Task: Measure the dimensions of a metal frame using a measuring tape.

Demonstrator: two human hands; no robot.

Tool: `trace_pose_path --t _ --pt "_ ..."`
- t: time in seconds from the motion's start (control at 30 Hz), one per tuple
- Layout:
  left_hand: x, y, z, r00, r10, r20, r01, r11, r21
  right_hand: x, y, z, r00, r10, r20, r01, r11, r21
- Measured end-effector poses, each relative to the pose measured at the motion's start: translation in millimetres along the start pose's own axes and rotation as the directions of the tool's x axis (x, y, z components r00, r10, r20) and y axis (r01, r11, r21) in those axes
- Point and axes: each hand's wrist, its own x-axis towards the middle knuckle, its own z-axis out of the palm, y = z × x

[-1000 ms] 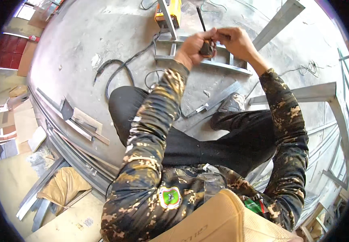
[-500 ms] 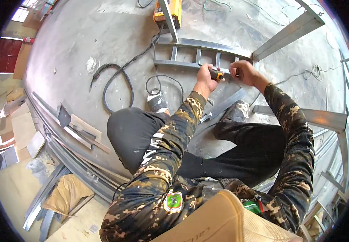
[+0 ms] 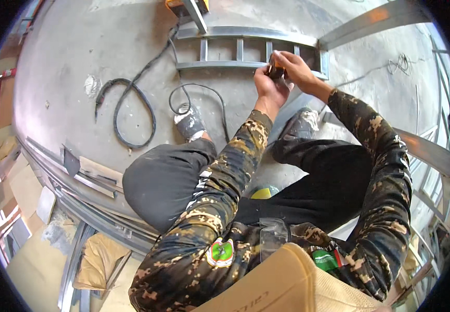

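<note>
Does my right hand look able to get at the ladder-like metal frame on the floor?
Likely yes: the right hand appears close to the metal frame, with nothing visible blocking the way, though depth is hard to judge. It is busy at the small dark object in the left hand.

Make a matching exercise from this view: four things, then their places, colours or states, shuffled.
1. Thick black cable
2. Ladder-shaped frame
3. Small dark object
4. Orange machine

A. Cut off by the view's top edge
B. In the left hand, right hand at it
C. Curled in a loop
D. Silver-grey, with crossbars

Pairs: 1-C, 2-D, 3-B, 4-A
</note>
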Motion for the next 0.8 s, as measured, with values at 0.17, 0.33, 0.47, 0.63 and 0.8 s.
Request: trace_pose_path --t 0.17,0.33,0.47,0.63,0.8 --pt "12 -10 3 0.989 -0.142 0.048 0.13 0.972 0.198 34 17 -23 0.999 0.047 -0.025 -0.046 0.999 0.025" --pt "30 -9 -12 0.885 -0.178 -0.43 0.365 0.839 0.404 38 47 -36 0.986 0.131 0.1 -0.152 0.958 0.242" --pt "47 6 -30 0.777 0.24 -0.582 0.196 0.786 0.586 45 62 -32 0.997 0.055 0.054 -0.058 0.997 0.048" --pt "56 29 -33 0.941 -0.003 -0.337 0.152 0.897 0.416 77 81 -30 0.976 0.088 0.202 -0.047 0.979 -0.199" --pt "73 64 -61 0.963 0.127 -0.237 -0.013 0.903 0.43 105 71 -9 0.954 -0.055 0.294 0.225 0.78 -0.584"
